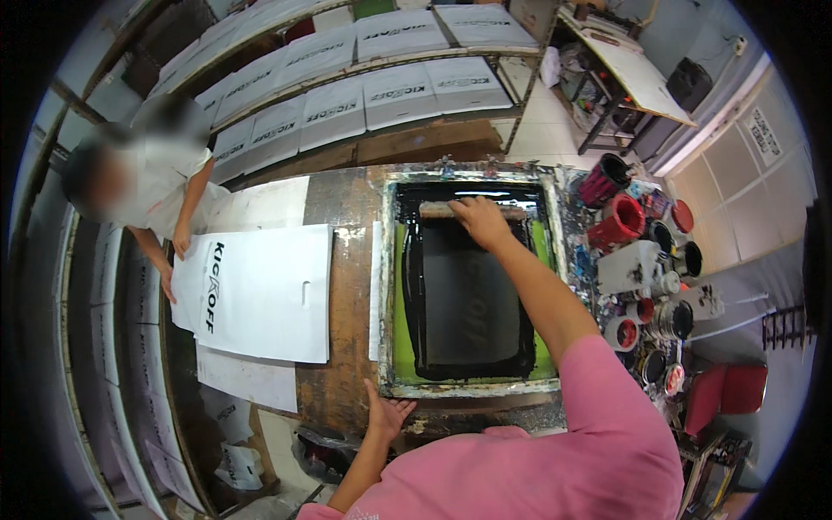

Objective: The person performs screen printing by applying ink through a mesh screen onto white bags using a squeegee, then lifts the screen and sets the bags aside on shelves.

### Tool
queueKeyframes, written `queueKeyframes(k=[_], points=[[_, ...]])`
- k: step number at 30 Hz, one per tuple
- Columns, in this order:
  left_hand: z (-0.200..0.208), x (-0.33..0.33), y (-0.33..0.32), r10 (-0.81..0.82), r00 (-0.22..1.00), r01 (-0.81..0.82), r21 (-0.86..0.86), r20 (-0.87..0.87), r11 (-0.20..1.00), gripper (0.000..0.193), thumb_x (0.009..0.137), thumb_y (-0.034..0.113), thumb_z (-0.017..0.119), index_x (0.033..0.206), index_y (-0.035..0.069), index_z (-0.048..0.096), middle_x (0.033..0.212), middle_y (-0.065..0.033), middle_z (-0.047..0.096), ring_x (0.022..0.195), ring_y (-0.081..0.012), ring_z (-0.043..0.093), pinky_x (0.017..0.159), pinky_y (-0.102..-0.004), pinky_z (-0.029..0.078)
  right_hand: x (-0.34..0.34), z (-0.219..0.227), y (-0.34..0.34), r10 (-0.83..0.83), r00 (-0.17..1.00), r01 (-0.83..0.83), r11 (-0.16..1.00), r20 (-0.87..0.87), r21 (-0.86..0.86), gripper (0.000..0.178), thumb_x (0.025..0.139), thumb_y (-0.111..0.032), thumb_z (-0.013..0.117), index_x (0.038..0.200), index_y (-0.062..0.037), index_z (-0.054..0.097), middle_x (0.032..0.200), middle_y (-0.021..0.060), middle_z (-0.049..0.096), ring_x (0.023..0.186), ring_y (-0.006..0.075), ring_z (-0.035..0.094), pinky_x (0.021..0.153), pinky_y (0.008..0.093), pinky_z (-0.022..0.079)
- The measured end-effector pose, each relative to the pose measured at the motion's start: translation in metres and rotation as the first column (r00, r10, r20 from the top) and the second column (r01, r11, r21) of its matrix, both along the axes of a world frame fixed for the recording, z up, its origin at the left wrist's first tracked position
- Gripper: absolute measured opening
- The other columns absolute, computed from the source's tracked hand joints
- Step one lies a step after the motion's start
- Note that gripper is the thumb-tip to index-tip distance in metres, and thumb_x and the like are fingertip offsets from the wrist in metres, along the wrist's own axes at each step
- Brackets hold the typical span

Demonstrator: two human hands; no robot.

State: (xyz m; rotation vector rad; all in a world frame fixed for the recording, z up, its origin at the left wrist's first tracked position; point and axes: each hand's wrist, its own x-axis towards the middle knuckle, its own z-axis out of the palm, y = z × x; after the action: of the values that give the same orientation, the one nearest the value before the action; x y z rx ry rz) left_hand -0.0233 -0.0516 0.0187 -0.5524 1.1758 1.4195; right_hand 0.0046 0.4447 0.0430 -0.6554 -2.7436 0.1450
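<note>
My right hand (479,221) is closed over a squeegee (513,211) with a pale, worn bar. It lies across the far end of a screen printing frame (387,286), in black ink. Through the dark mesh (468,295) faint lettering shows; green strips line its sides. My left hand (390,413) holds nothing, its fingers apart, by the frame's near left corner; whether it touches the frame I cannot tell. White sheet edges (375,295) stick out from under the frame's left side. My right forearm reaches over the frame's right part.
At the left a co-worker's hands (180,243) touch a printed white bag (269,295) on the wooden table (347,260). Ink tubs, one a red bucket (617,221), crowd the right side. Racks of printed bags (399,95) stand behind and at left.
</note>
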Motion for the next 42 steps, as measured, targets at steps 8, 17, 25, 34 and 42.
queueKeyframes(k=[8, 17, 25, 34, 42], points=[[-0.024, -0.009, -0.009, -0.056, 0.998, 0.056, 0.031, 0.011, 0.998, 0.144, 0.078, 0.098, 0.045, 0.163, -0.002, -0.016, 0.169, -0.0337, -0.007, 0.158, -0.0473, 0.011, 0.122, -0.0574, 0.033, -0.022, -0.032, -0.004, -0.033, 0.998, 0.034, 0.999, 0.050, -0.033, 0.043, 0.091, -0.039, 0.073, 0.127, -0.0181, 0.064, 0.110, 0.0084, 0.064, 0.109, 0.0310, 0.061, 0.088, 0.0464, 0.052], [-0.002, -0.014, 0.002, -0.072, 0.997, 0.071, 0.043, 0.023, 0.997, 0.147, 0.075, 0.100, 0.047, 0.163, -0.003, -0.009, 0.168, -0.0347, 0.000, 0.157, -0.0487, 0.012, 0.122, -0.0607, 0.030, 0.071, -0.032, -0.144, 0.000, 0.977, 0.038, 0.984, 0.212, -0.173, 0.053, 0.090, -0.038, 0.073, 0.136, -0.0139, 0.063, 0.116, 0.0116, 0.063, 0.109, 0.0329, 0.060, 0.096, 0.0523, 0.050], [0.001, -0.011, 0.000, -0.086, 0.996, 0.087, 0.019, -0.023, 0.996, 0.137, 0.079, 0.098, 0.044, 0.164, -0.003, 0.007, 0.166, -0.0334, 0.015, 0.153, -0.0491, 0.024, 0.123, -0.0567, 0.032, 0.163, -0.010, -0.290, 0.025, 0.980, 0.027, 0.966, 0.197, -0.256, 0.051, 0.092, -0.036, 0.073, 0.136, -0.0125, 0.063, 0.112, 0.0123, 0.064, 0.108, 0.0341, 0.061, 0.092, 0.0533, 0.054], [-0.021, -0.013, -0.010, -0.162, 0.984, 0.177, 0.279, -0.077, 0.944, 0.133, 0.082, 0.095, 0.045, 0.164, -0.001, 0.005, 0.167, -0.0318, 0.011, 0.155, -0.0469, 0.022, 0.123, -0.0558, 0.032, 0.165, 0.031, -0.294, 0.019, 0.955, 0.081, 0.943, 0.295, -0.323, 0.037, 0.092, -0.040, 0.073, 0.112, -0.0108, 0.063, 0.112, 0.0130, 0.063, 0.110, 0.0343, 0.061, 0.089, 0.0491, 0.055], [0.087, -0.004, -0.013, -0.107, 0.951, 0.209, 0.344, -0.291, 0.915, 0.123, 0.089, 0.089, 0.043, 0.162, -0.003, 0.004, 0.151, -0.0336, 0.037, 0.140, -0.0426, 0.047, 0.116, -0.0514, 0.043, 0.180, 0.094, -0.348, -0.136, 0.989, 0.133, 0.989, 0.055, 0.059, 0.037, 0.092, -0.035, 0.070, 0.119, -0.0104, 0.064, 0.113, 0.0111, 0.062, 0.112, 0.0316, 0.058, 0.111, 0.0627, 0.035]])
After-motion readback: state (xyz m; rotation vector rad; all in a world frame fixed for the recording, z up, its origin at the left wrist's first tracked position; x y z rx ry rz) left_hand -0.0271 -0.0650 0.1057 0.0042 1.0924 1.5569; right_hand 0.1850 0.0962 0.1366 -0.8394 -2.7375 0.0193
